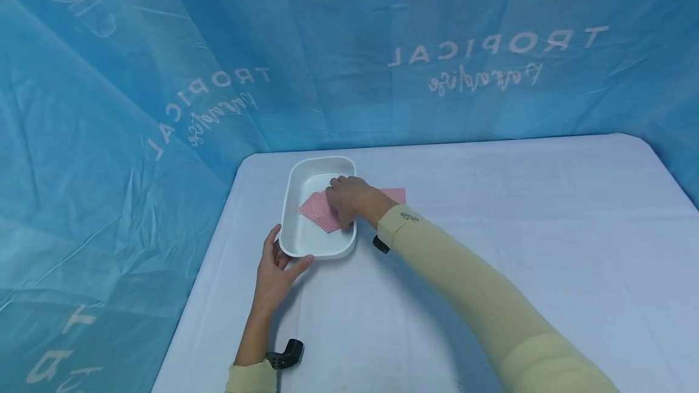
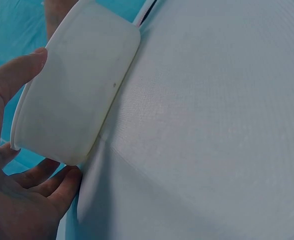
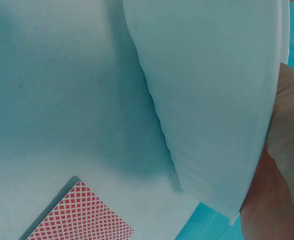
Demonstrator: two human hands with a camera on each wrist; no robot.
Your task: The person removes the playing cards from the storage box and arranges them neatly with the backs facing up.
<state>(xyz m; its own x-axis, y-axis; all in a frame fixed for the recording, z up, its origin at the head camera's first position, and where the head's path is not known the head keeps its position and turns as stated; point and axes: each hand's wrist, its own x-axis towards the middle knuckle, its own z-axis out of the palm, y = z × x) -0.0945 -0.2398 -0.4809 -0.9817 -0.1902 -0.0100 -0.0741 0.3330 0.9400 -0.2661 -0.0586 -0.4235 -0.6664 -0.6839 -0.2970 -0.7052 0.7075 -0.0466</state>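
Observation:
A white oblong basin (image 1: pixel 319 248) stands on the table toward the left. My left hand (image 1: pixel 275 275) grips its near left corner. In the left wrist view the thumb (image 2: pixel 29 70) lies at the rim, with the other fingers round the lower side. Inside the basin are red-and-white checked flat pieces (image 1: pixel 318 211), like cards. My right hand (image 1: pixel 347 199) reaches over the basin's right rim, fingers curled on these pieces; its fingertips are partly hidden. Another checked card (image 1: pixel 394 195) lies on the table just right of the basin, partly behind the right wrist.
A white cloth covers the table (image 1: pixel 519 229), its far edge against a blue curtain (image 1: pixel 338 65) with white lettering. The curtain also hangs along the left side. Dark wrist cameras sit on the left wrist (image 1: pixel 286 355) and right wrist (image 1: pixel 381 244).

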